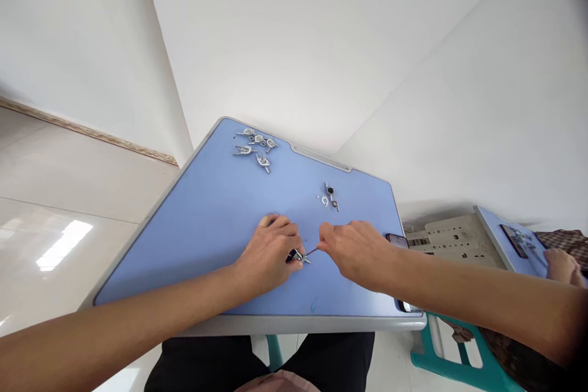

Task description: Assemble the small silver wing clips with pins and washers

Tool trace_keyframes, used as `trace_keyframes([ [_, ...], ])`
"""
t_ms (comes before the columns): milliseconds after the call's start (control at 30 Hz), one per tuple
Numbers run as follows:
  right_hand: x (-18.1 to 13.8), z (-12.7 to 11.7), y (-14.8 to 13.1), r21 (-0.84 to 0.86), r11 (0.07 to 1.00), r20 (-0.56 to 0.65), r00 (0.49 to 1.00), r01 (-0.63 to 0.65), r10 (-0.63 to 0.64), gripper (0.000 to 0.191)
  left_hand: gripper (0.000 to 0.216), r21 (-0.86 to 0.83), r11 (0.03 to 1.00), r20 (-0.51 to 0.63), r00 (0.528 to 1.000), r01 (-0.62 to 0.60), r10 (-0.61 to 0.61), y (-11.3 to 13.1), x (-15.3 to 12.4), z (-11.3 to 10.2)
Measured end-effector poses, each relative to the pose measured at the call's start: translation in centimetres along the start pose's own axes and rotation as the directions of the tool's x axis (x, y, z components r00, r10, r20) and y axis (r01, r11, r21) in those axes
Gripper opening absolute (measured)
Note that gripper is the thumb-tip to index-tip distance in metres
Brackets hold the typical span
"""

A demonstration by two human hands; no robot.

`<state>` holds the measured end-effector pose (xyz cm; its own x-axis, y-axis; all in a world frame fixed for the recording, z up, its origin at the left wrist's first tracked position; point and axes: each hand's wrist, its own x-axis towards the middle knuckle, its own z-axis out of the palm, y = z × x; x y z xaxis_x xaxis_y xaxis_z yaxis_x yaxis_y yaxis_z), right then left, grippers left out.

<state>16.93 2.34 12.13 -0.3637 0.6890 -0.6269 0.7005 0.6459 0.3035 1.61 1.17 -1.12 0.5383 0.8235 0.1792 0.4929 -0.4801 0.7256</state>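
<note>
On the blue desk (pixel 202 220), my left hand (pixel 271 251) is curled over a small metal part with a black piece (pixel 296 255) and presses it to the surface. My right hand (pixel 353 251) pinches a thin metal tool (pixel 311 252) whose tip meets that part. Both hands sit near the desk's front middle, a few centimetres apart.
Several silver metal clips (pixel 256 147) lie at the far left corner. A few small loose parts (pixel 329 196) lie right of centre. A phone (pixel 395 240) lies at the desk's right edge. Another person's hand (pixel 563 264) works at a second blue desk (pixel 505 239) on the right.
</note>
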Motion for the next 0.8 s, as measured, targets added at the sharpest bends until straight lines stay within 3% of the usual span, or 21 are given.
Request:
trace_keyframes([
  [100,0.0,0.1,0.0,-0.075,0.997,-0.036,0.999,-0.034,0.031,0.03,0.012,0.004,1.0,0.002,1.0,0.003,-0.003,0.0,0.1,0.0],
  [233,-0.9,0.3,-0.1,-0.097,0.989,-0.122,0.985,0.109,-0.121,0.015,0.012,-0.002,1.0,0.002,1.0,0.002,-0.002,0.0,0.1,0.0],
  [333,-0.9,0.4,-0.1,-0.101,0.971,-0.047,0.974,0.216,-0.222,0.009,0.013,0.0,1.0,-0.004,1.0,-0.001,0.001,0.1,0.0,0.0],
  [500,-0.2,0.3,-0.3,-0.158,0.983,-0.004,0.996,0.088,-0.09,0.018,0.01,0.028,1.0,0.007,1.0,0.003,-0.003,0.2,0.0,-0.1],
  [633,-0.5,0.1,-0.4,-0.156,0.974,-0.096,0.979,0.164,-0.18,0.02,0.011,0.023,1.0,0.014,1.0,0.0,0.0,0.2,0.0,-0.1],
  [733,-0.5,0.1,-0.3,-0.156,0.97,-0.033,0.981,0.185,-0.192,0.012,0.013,0.021,1.0,0.019,1.0,0.005,-0.006,0.1,0.0,0.0],
  [800,-0.3,0.2,-0.1,-0.134,0.986,0.021,0.995,0.102,-0.1,0.021,0.014,0.024,1.0,0.019,1.0,0.013,-0.013,0.1,0.0,0.0],
])
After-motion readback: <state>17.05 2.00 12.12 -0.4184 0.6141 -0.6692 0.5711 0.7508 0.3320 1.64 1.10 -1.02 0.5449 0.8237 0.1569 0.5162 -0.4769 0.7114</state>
